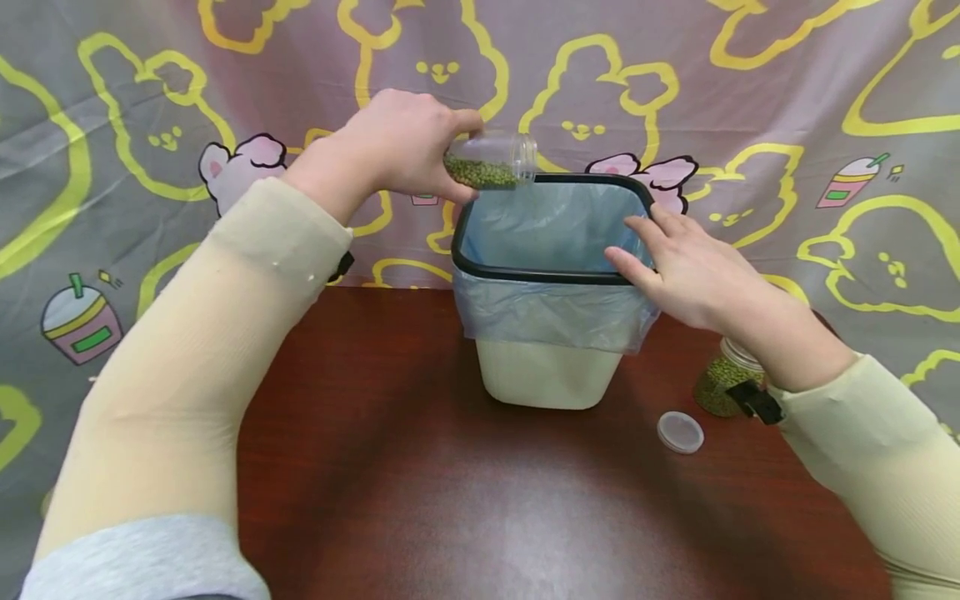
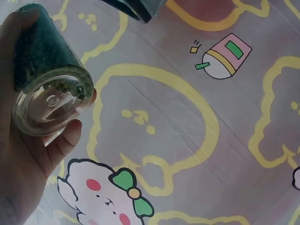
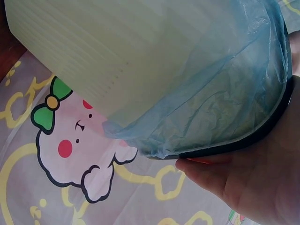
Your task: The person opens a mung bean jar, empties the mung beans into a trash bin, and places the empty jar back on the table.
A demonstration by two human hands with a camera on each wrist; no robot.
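Observation:
My left hand [image 1: 412,142] grips a clear plastic jar [image 1: 491,150] part filled with small green beans [image 1: 483,173]. The jar lies on its side in the air, its mouth pointing right above the back left rim of a pale bin [image 1: 551,375]. In the left wrist view the jar's round base [image 2: 52,101] faces the camera. A bluish bag [image 1: 555,312] lines the bin and folds over its black rim [image 1: 540,275]. At the rim's right side, my right hand [image 1: 693,267] rests with fingers spread, thumb over the opening.
A second jar of green beans [image 1: 720,383] stands on the brown table [image 1: 480,500], right of the bin and partly behind the right wrist. Near it lies a round clear lid [image 1: 681,432]. A patterned cloth [image 1: 285,75] hangs behind the table.

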